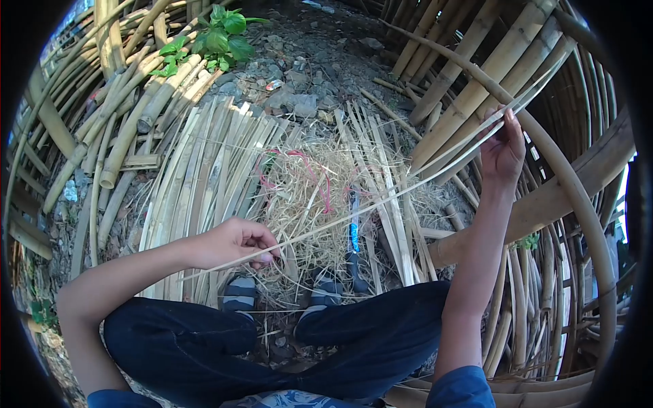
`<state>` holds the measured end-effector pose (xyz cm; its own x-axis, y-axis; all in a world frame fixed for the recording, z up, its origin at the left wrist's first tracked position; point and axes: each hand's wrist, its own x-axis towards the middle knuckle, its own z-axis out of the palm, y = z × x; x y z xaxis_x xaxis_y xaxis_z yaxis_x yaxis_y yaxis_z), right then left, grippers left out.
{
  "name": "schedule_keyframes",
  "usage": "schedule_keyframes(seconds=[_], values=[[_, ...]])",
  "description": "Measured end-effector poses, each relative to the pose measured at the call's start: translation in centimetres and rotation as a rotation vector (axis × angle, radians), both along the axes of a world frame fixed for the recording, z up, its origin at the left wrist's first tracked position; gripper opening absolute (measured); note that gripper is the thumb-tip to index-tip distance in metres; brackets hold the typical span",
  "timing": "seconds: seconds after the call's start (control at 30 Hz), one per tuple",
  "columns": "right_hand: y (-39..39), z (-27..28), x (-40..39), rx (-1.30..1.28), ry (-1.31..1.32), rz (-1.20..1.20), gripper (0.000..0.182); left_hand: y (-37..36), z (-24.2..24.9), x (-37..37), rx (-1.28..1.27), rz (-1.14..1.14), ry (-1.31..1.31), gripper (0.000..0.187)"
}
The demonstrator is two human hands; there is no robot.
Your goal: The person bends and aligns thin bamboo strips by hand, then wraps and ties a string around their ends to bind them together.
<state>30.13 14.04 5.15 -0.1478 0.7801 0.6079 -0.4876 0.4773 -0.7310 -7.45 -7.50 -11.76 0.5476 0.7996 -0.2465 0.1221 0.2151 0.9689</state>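
Note:
A long, thin bamboo strip (340, 219) runs slantwise across the view, from low left to high right. My left hand (231, 245) pinches it near its lower end, fingers curled. Raised at the right, my right hand (503, 148) grips it near the upper end, where a second thin length seems to lie beside it. Below the strip, a tool with a blue-wrapped handle (354, 234) lies on a heap of pale shavings (299, 194); its exact kind is hard to make out. Pink string (309, 173) is tangled in the shavings.
Split bamboo slats (204, 163) lie in a row left of the shavings, with more slats (388, 183) to the right. Bamboo poles (486, 81) lean at the right, and a curved pole (578, 183) stands beside my right arm. Stony ground (292, 88) and a leafy plant (221, 41) lie beyond.

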Motion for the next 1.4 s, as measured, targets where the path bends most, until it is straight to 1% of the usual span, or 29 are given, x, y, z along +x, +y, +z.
schedule_keyframes(seconds=[0.07,0.1,0.13,0.2,0.23,0.27,0.3,0.33,0.4,0.47,0.53,0.57,0.6,0.67,0.83,0.9,1.0,1.07,1.1,1.17,1.27,1.3,1.33,1.4], values=[[0.4,0.3,0.4,0.021,0.02,0.03,0.024,-0.2,-1.3,-2.3,0.063,0.091,0.027,0.017],[0.4,0.5,0.5,0.016,0.007,0.003,0.024,-0.6,-1.2,-2.9,0.115,0.163,0.034,0.015],[0.5,0.7,0.5,0.01,-0.006,-0.024,0.024,-0.8,-0.9,-3.7,0.116,0.17,0.04,0.015],[0.3,0.6,0.5,0.01,-0.003,-0.008,0.024,-1.4,0.3,-5.2,0.06,0.27,0.104,0.014],[0.2,0.4,0.4,-0.011,0.02,0.003,0.024,-1.8,0.9,-5.4,0.071,0.319,0.102,0.011],[0.0,0.3,0.2,-0.029,0.042,0.017,0.024,-2.2,1.5,-5.7,0.071,0.331,0.108,0.011],[-0.7,0.2,-0.4,-0.065,0.066,-0.063,0.025,-2.6,2.0,-5.9,0.083,0.331,0.125,0.011],[-0.4,-0.1,-0.3,-0.064,0.068,-0.049,0.025,-3.1,2.6,-6.0,0.096,0.333,0.139,0.01],[0.4,-0.7,0.4,-0.037,0.088,0.072,0.027,-3.7,3.6,-5.4,0.127,0.38,0.145,0.01],[0.4,-0.7,1.0,-0.034,0.088,0.1,0.027,-3.9,4.0,-5.4,0.158,0.359,0.118,0.01],[0.1,-0.3,1.0,0.062,-0.012,0.339,0.026,-3.8,3.9,-6.0,0.157,0.346,0.14,0.011],[-0.1,-0.3,1.0,0.042,-0.029,0.188,0.029,-3.7,3.8,-6.3,0.153,0.325,0.16,0.011],[0.0,-0.4,1.2,0.045,-0.029,0.195,0.029,-3.7,3.8,-6.7,0.155,0.332,0.161,0.011],[0.3,-0.5,2.0,0.037,-0.085,0.126,0.03,-3.6,3.8,-7.1,0.067,0.322,0.01,0.012],[0.2,-0.7,2.0,0.051,-0.098,0.152,0.028,-3.4,4.4,-7.1,0.056,0.325,0.038,0.014],[0.1,-0.7,1.9,0.042,-0.103,0.1,0.028,-3.3,4.4,-6.9,0.037,0.323,0.039,0.015],[0.1,-0.8,1.8,0.053,-0.111,0.097,0.028,-3.0,4.1,-6.5,0.057,0.332,0.057,0.014],[0.0,-0.8,1.7,0.047,-0.126,0.064,0.029,-2.7,4.2,-6.1,-0.005,0.366,0.022,0.016],[0.4,-0.8,1.9,0.068,-0.143,0.099,0.03,-2.5,4.2,-6.3,0.01,0.327,0.036,0.017],[1.1,-1.0,2.5,0.093,-0.163,0.17,0.031,-2.4,4.6,-6.2,-0.038,0.341,0.067,0.017],[1.6,-1.2,3.4,0.081,-0.179,0.092,0.032,-2.2,4.4,-6.1,-0.081,0.346,0.104,0.017],[1.4,-1.1,3.1,0.043,-0.149,-0.003,0.032,-2.1,4.2,-6.1,-0.065,0.328,0.098,0.017],[1.5,-1.1,3.2,0.047,-0.166,0.046,0.031,-2.0,4.1,-6.0,-0.046,0.307,0.093,0.017],[1.7,-1.1,3.4,0.029,-0.163,0.07,0.03,-1.9,4.0,-5.7,-0.043,0.297,0.115,0.017]])
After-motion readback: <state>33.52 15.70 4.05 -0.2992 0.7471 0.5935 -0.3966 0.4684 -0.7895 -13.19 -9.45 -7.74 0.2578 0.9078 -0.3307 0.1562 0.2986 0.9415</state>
